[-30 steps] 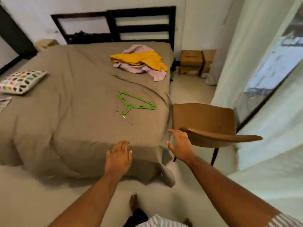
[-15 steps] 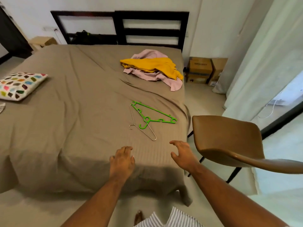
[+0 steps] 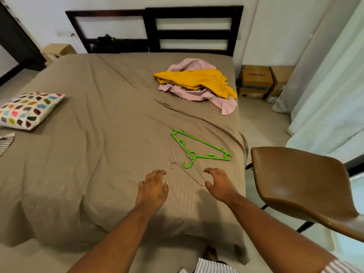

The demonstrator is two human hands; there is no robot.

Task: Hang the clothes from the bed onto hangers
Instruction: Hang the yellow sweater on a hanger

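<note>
Over the foot of the bed [image 3: 98,134] both hands are held palm down. The left hand [image 3: 152,189] has a loose grip, fingers slightly curled, holding nothing. The right hand [image 3: 217,184] has an open, empty grip, its thumb just beside the wire hanger [image 3: 189,174]. The green hanger [image 3: 201,142] overlaps it at 12 o'clock. Farther off at 1 o'clock, the yellow garment [image 3: 197,79] lies on the pink garment [image 3: 195,94]. A brown chair [image 3: 295,184] stands at 3 o'clock.

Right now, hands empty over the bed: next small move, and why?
Probably lower the right hand onto the wire hanger's near corner and pinch it. It and the left hand are open, holding nothing; that corner lies just off the right thumb, while the yellow garment and pink garment lie farther up the bed.
</note>
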